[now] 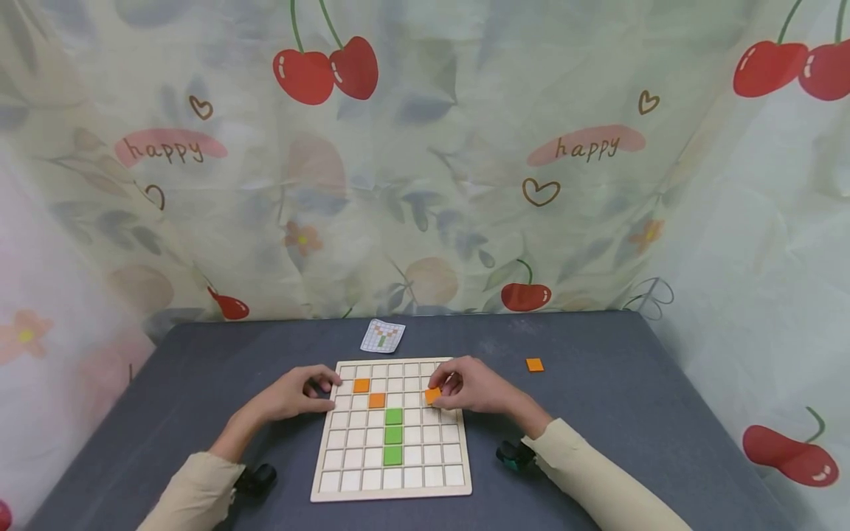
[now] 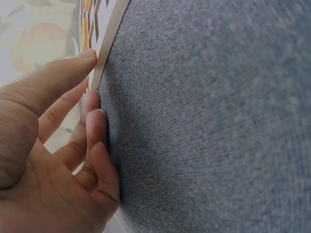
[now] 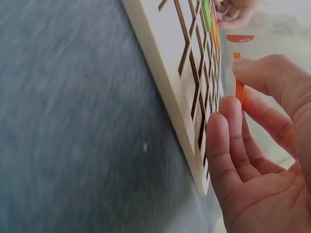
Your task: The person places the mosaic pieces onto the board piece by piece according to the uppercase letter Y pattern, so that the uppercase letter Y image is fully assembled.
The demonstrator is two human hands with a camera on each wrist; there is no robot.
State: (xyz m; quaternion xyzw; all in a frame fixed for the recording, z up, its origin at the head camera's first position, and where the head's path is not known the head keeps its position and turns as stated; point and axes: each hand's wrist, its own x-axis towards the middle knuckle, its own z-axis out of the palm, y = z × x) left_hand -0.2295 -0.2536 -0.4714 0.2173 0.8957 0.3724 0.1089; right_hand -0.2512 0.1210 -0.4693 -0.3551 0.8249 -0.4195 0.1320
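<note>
A pale wooden grid board [image 1: 392,494] lies on the dark cloth, with white squares across it. My right hand [image 1: 474,385] pinches an orange square tile [image 1: 432,396] between thumb and fingers, above the board's upper right part. In the right wrist view the tile [image 3: 239,85] stands on edge over the grid, its broad side mostly hidden. At the board's left edge, my left hand [image 1: 302,391] rests with relaxed fingers, the thumb [image 2: 73,70] touching the rim. Two orange tiles [image 1: 361,386] sit in squares at upper left, stepping diagonally toward a column of three green tiles [image 1: 393,435].
Behind the board lies a small card [image 1: 383,336] printed with a coloured grid pattern. A loose orange tile [image 1: 534,365] is on the cloth to the right. Patterned curtains [image 1: 425,221] with cherries enclose the table [image 1: 598,442] at the back and sides.
</note>
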